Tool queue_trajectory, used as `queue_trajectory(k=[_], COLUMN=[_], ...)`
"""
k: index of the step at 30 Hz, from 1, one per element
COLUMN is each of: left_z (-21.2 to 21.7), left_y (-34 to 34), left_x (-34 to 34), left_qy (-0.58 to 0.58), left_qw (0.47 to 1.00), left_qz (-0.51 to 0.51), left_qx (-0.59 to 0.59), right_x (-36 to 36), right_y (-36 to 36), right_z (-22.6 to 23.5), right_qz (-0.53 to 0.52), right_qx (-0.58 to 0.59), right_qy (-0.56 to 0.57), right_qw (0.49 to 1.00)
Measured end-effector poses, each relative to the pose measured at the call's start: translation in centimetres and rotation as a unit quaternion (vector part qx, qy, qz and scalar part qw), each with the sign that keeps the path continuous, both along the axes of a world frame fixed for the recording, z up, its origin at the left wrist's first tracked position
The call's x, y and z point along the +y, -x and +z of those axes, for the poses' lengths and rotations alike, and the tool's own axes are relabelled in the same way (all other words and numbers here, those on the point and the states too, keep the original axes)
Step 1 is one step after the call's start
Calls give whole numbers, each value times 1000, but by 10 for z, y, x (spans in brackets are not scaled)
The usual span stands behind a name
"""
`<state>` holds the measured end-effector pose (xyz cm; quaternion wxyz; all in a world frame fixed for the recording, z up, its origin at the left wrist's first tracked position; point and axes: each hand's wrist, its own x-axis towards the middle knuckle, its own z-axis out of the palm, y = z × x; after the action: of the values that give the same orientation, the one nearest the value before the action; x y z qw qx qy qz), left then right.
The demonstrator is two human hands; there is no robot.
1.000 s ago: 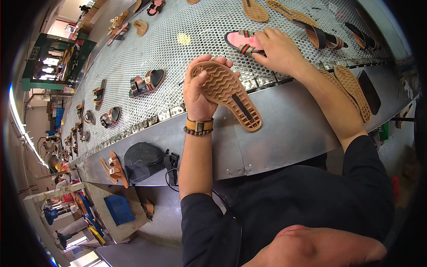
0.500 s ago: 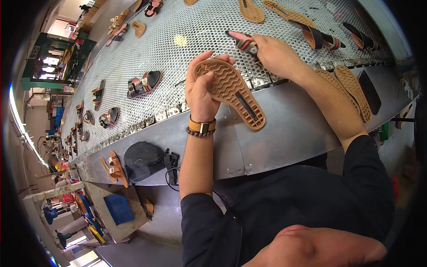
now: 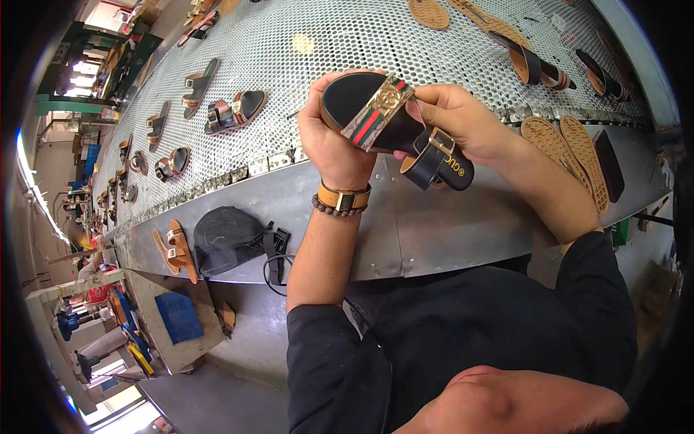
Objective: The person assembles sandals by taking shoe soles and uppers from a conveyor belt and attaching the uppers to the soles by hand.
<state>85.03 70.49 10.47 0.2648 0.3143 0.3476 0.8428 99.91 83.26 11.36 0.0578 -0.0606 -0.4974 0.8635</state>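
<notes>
Over the near edge of the mesh belt I hold a black sandal, its black footbed (image 3: 352, 96) facing up. A green-red-green striped strap (image 3: 372, 124) with a gold-coloured ornament crosses its front; a black buckled strap (image 3: 425, 163) spans the heel half. My left hand (image 3: 338, 160) is closed round the toe end from below, its palm and several fingers hidden. A tan rim shows under the toe edge. My right hand (image 3: 463, 119) grips the sandal's side between the two straps, thumb and fingers bent in.
The metal mesh belt (image 3: 285, 83) carries several sandals, including a black one (image 3: 235, 114) at left. Tan soles (image 3: 553, 148) and a flat black piece (image 3: 609, 166) lie right on the steel ledge (image 3: 470, 217). A black mesh bag (image 3: 228, 242) and brown sandals (image 3: 181, 253) sit left.
The tan sole's tread, facing up in my left hand before, is out of sight. My right hand has come in from the belt with the sandal, and both hands now hold it.
</notes>
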Motion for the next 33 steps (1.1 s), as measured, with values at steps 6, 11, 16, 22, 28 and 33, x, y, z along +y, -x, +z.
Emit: queue_trajectory(k=[6,11,16,22,28,33], left_z=[-4,-6,-6,-2,-8,-5], left_y=[5,-5,-27,-50,-70,-84], left_x=[8,12,26,43,53,61], left_qy=[-68,-63,-83,-62,-68,-71], left_qw=[996,997,994,997,995,991], left_qz=[-37,-41,-53,-38,-42,-76], left_qx=[-48,-29,-38,-16,-55,-81], right_x=[-4,1,9,21,29,35], right_y=[1,-7,-24,-44,-61,-73], right_z=[-5,-9,-7,1,1,1], right_qz=[-20,-39,-54,-76,-92,-121], right_qx=[-49,-59,-72,-99,-115,-121], right_qy=[-23,-64,-80,-110,-139,-146], right_qw=[998,995,993,986,979,974])
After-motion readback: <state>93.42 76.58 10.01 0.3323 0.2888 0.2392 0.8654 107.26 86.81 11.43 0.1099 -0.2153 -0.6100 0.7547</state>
